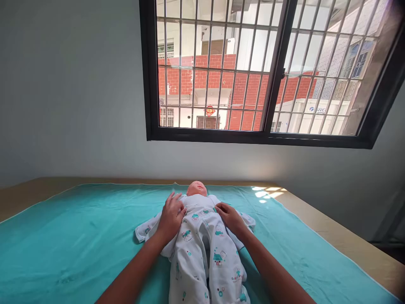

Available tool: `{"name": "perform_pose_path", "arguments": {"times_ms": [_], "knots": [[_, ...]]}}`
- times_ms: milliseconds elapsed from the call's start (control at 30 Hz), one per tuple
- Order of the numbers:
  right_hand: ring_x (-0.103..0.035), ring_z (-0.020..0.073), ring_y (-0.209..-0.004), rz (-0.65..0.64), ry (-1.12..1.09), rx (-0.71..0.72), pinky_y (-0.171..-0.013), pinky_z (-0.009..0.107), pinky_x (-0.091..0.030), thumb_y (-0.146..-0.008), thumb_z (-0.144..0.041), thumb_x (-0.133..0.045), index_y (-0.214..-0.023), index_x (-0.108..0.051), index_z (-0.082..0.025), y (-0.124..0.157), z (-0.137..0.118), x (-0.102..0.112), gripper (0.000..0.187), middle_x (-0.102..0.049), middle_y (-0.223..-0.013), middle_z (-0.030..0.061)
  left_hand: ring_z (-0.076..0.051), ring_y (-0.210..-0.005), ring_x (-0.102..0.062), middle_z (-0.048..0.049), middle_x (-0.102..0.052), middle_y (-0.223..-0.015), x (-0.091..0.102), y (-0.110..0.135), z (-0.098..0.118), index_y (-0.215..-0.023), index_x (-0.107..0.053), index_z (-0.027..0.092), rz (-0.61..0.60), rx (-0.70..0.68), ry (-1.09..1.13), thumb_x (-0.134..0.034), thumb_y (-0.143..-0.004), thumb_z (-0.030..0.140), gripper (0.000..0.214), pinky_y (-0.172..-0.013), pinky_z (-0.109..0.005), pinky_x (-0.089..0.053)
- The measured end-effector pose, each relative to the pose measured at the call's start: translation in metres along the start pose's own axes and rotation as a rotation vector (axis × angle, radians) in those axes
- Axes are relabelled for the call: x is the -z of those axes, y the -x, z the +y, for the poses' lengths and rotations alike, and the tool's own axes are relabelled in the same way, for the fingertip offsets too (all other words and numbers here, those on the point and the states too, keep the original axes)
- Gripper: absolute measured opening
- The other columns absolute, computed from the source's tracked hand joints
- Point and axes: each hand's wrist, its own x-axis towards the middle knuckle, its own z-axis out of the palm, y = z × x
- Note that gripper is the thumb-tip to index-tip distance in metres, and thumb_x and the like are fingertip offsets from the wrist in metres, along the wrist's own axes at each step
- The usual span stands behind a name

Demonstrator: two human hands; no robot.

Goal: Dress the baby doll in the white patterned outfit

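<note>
A baby doll (pixel 196 188) lies on its back, head toward the wall. It wears a white long-sleeved top (pixel 148 228) and white baby pants (pixel 218 253) printed with small green and red figures. The pants reach high on its chest. My left hand (pixel 172 213) rests at the left side of the waistband, fingers apart and partly stretched, with the thumb side touching the cloth. On the opposite side, my right hand (pixel 230 217) has its fingertips closed together on the waistband edge. The lower ends of the pants run out of view at the bottom.
A teal cloth (pixel 95 236) covers most of the wooden table (pixel 329 234). Behind it stands a grey wall (pixel 76 93) with a dark-framed, barred window (pixel 205 134). Patches of sunlight fall near the back right edge.
</note>
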Motion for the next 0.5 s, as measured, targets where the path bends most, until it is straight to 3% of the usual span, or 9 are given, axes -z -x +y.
{"name": "perform_pose_path", "arguments": {"times_ms": [67, 133, 200, 300, 433, 500], "knots": [[-0.05, 0.0154, -0.069, -0.077, -0.025, -0.014, -0.063, 0.026, -0.039, -0.083, -0.05, -0.056, -0.078, -0.061, -0.02, 0.002, -0.003, 0.003, 0.031, -0.06, -0.075, -0.0004, -0.034, -0.145, -0.017, -0.0083, -0.043, -0.148, 0.004, -0.01, -0.004, -0.073, -0.055, 0.02, -0.088, 0.04, -0.101, -0.049, -0.085, 0.027, 0.014, -0.114, -0.054, -0.019], [-0.051, 0.0156, -0.071, -0.108, -0.022, -0.03, -0.064, 0.026, -0.04, -0.082, -0.05, -0.058, -0.081, -0.062, -0.02, 0.005, -0.006, 0.005, 0.03, -0.061, -0.077, -0.0005, -0.032, -0.136, -0.035, -0.0084, -0.051, -0.14, 0.008, -0.02, -0.008, -0.075, -0.055, 0.02, -0.228, 0.078, -0.105, -0.049, -0.085, 0.028, 0.014, -0.108, -0.048, -0.031], [-0.052, 0.0166, -0.074, -0.074, 0.023, -0.023, -0.068, 0.027, -0.041, -0.081, -0.049, -0.059, -0.081, -0.061, -0.02, 0.007, -0.008, 0.005, 0.029, -0.061, -0.078, -0.0001, -0.024, -0.113, -0.056, -0.005, -0.064, -0.118, 0.01, -0.028, -0.012, -0.077, -0.055, 0.021, -0.308, 0.069, -0.076, -0.047, -0.086, 0.029, 0.014, -0.095, -0.036, -0.043], [-0.052, 0.0172, -0.075, 0.006, 0.096, 0.015, -0.071, 0.028, -0.04, -0.084, -0.049, -0.056, -0.076, -0.059, -0.021, 0.007, -0.007, -0.001, 0.029, -0.06, -0.076, -0.0001, -0.018, -0.086, -0.059, -0.0018, -0.067, -0.094, 0.008, -0.03, -0.017, -0.079, -0.054, 0.021, -0.28, 0.07, -0.086, -0.043, -0.088, 0.03, 0.017, -0.076, -0.027, -0.044], [-0.051, 0.0171, -0.074, 0.081, 0.063, -0.044, -0.068, 0.028, -0.04, -0.084, -0.052, -0.052, -0.076, -0.057, -0.021, -0.002, 0.001, -0.008, 0.033, -0.059, -0.075, -0.0001, -0.019, -0.081, -0.057, -0.0042, -0.064, -0.089, -0.003, -0.026, -0.022, -0.078, -0.051, 0.021, -0.181, 0.11, -0.155, -0.038, -0.092, 0.03, 0.021, -0.068, -0.027, -0.035], [-0.051, 0.0168, -0.071, 0.056, 0.055, -0.074, -0.066, 0.028, -0.041, -0.083, -0.053, -0.051, -0.074, -0.057, -0.02, -0.011, 0.005, -0.007, 0.035, -0.058, -0.073, 0.0003, -0.02, -0.082, -0.057, -0.0045, -0.064, -0.087, -0.009, -0.025, -0.025, -0.078, -0.049, 0.022, -0.146, 0.118, -0.176, -0.037, -0.094, 0.029, 0.021, -0.068, -0.027, -0.033]]}}
